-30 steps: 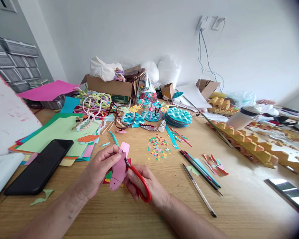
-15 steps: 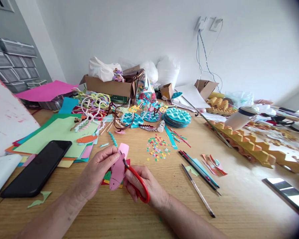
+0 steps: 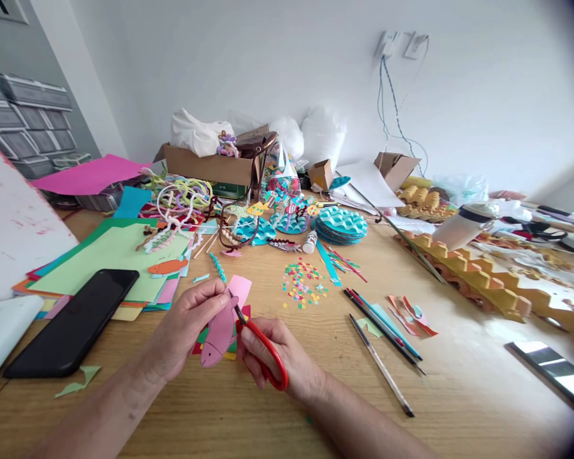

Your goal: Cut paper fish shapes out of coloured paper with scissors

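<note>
A pink paper fish (image 3: pixel 219 335) with a drawn eye and gill line is pinched in my left hand (image 3: pixel 191 325), its head pointing down toward me. My right hand (image 3: pixel 272 354) grips red-handled scissors (image 3: pixel 270 357), the fingers through the loops. Their dark blades lie against the fish's edge near its tail. Under and beyond the fish, a pink paper strip (image 3: pixel 240 289) and several coloured paper pieces (image 3: pixel 246 312) lie on the table. An orange paper fish (image 3: pixel 167 267) rests on the paper stack to the left.
A black phone (image 3: pixel 71 322) lies over coloured sheets (image 3: pixel 90 264) at left. Confetti dots (image 3: pixel 305 282) are spread ahead. Pens (image 3: pixel 381 366) and paper scraps (image 3: pixel 411 315) lie at right, with egg-carton strips (image 3: pixel 463 274) beyond. Blue wavy discs (image 3: pixel 339 226) stand stacked at the back.
The fish has turned slightly, its head swinging a little to the left. The scissors stay at the tail end, with their blades shifted slightly.
</note>
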The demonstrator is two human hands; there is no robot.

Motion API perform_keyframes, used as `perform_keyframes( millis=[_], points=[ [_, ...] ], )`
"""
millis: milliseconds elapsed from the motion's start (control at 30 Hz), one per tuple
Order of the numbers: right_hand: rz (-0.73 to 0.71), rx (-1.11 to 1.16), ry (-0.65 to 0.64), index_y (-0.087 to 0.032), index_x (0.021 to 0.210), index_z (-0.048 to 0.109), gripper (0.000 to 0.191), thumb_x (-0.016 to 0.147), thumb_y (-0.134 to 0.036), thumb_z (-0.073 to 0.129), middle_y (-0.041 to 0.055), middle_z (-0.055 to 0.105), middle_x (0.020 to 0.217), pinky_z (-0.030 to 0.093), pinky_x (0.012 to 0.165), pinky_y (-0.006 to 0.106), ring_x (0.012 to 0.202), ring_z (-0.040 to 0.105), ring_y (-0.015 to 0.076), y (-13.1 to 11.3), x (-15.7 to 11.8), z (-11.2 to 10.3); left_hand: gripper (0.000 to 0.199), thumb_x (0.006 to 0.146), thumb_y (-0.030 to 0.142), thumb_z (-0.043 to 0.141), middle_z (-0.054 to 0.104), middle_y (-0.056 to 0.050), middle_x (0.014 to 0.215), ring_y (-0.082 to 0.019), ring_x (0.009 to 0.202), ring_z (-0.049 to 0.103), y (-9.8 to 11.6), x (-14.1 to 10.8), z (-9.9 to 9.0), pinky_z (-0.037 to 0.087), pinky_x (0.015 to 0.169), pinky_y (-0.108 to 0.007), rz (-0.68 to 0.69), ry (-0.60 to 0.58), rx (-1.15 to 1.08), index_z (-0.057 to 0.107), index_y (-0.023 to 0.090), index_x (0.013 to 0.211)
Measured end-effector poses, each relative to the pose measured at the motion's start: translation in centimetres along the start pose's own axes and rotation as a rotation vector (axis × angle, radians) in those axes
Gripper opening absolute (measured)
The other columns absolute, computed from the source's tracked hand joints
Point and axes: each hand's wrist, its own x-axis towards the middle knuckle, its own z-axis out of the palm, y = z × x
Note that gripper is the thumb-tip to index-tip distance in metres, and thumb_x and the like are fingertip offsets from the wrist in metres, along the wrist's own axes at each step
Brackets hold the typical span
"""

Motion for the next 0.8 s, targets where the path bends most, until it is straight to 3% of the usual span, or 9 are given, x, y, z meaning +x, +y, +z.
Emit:
perform_keyframes(
  millis=[500, 800],
  points=[
    [0.023, -0.032, -0.009, -0.015, 0.067, 0.052, 0.056, 0.076, -0.071, 0.049, -0.0073, 0.042, 0.039, 0.021, 0.036, 0.018, 0.032, 0.03, 0.0046, -0.6, -0.2, 0.0, 0.025, 0.077, 0.03, 0.059, 0.043, 0.006, 0.053, -0.009, 0.049, 0.032, 0.4, 0.2, -0.7, 0.029, 0.047, -0.019, -0.007, -0.1, -0.038, 0.048, 0.019, 0.058],
    [0.047, -0.061, -0.049, -0.016, 0.068, 0.051, 0.056, 0.074, -0.071, 0.051, -0.0077, 0.042, 0.039, 0.019, 0.034, 0.018, 0.03, 0.032, 0.0046, -0.9, -0.4, -0.4, 0.019, 0.073, 0.032, 0.063, 0.043, 0.006, 0.056, -0.009, 0.05, 0.032, 0.7, 0.3, -2.0, 0.027, 0.049, -0.021, -0.093, -0.196, -0.057, 0.053, 0.019, 0.063]
  ],
)
